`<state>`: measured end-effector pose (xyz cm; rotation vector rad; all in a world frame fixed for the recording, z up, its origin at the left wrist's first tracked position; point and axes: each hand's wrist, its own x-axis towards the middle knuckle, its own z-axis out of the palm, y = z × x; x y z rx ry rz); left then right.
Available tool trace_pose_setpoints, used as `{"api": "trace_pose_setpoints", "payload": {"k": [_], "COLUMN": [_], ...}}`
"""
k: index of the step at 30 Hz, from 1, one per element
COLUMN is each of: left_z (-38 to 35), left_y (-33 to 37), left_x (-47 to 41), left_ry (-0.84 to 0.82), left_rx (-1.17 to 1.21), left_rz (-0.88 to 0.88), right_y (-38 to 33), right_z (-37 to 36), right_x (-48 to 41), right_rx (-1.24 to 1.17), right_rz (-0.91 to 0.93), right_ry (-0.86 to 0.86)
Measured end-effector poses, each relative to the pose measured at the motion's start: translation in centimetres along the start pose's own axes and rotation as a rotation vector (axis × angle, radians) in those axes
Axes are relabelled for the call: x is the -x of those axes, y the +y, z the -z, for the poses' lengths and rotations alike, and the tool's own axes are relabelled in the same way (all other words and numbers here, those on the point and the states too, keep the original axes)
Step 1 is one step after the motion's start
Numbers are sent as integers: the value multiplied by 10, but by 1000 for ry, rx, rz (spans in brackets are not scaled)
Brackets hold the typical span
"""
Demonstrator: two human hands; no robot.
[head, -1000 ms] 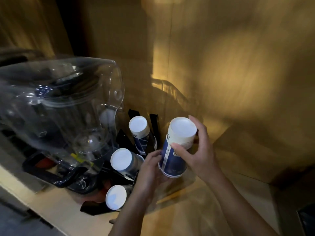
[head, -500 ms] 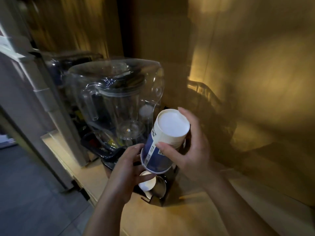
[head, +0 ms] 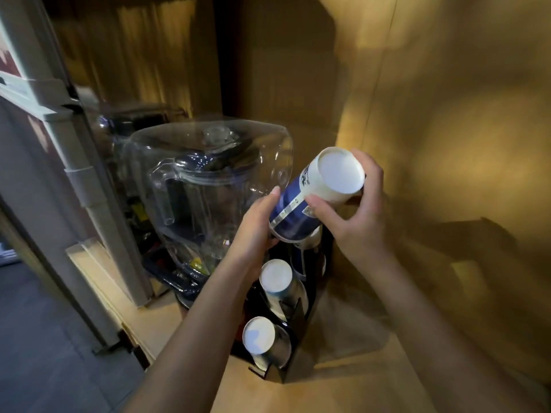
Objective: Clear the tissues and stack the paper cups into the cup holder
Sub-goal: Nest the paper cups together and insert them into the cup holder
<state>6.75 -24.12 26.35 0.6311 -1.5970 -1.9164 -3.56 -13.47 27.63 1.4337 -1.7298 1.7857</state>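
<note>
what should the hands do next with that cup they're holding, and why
Probably lower the blue paper cup mouth-down onto the stack at the far end of the black cup holder. Both the left hand and the right hand grip it tilted just above that far slot, where a cup already sits, and the two nearer slots also hold cups.

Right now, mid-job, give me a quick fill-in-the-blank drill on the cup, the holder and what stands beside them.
1. The blue and white paper cup is gripped by ____ hands, the left hand and the right hand.
2. The held cup's closed white bottom faces ____ the camera.
3. The black cup holder stands to the ____ of the clear blender jug.
4. The shelf under the holder looks like ____.

Missing words: both; toward; right; wood
</note>
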Motion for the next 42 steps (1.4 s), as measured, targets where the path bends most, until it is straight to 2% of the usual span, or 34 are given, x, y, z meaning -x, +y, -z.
{"api": "trace_pose_setpoints", "payload": {"k": [5, 13, 20, 23, 25, 28, 35, 38, 40, 42], "left_z": [-14, -19, -14, -13, -8, -5, -5, -6, -10, -16], "left_y": [5, -23, -45, -53, -63, -75, -80, -75, -66, -52], "left_x": [-45, -78, -91, -91, -92, -94, -98, -98, -96, -91], "left_ry": [-98, -101, -215, -217, -203, -207, -189, -181, -150, -85], "left_rx": [86, 112, 78, -137, -458, -850, -960, -987, -1058, -1078], "left_rz": [8, 59, 65, -16, -134, -252, -266, -217, -261, -392], "right_y": [13, 37, 77, 100, 115, 125, 118, 109, 102, 93], "right_z": [2, -9, -23, -32, -34, -37, -41, -31, -19, -4], "right_x": [-25, -25, -6, 9, 17, 21, 12, 6, -1, -7], "right_rx": [117, 250, 272, 303, 345, 423, 591, 639, 669, 673], "right_rz": [-44, -63, -197, -293, -368, -408, -377, -402, -419, -414], "right_ry": [40, 25, -159, -336, -456, -490, -566, -672, -753, -746]}}
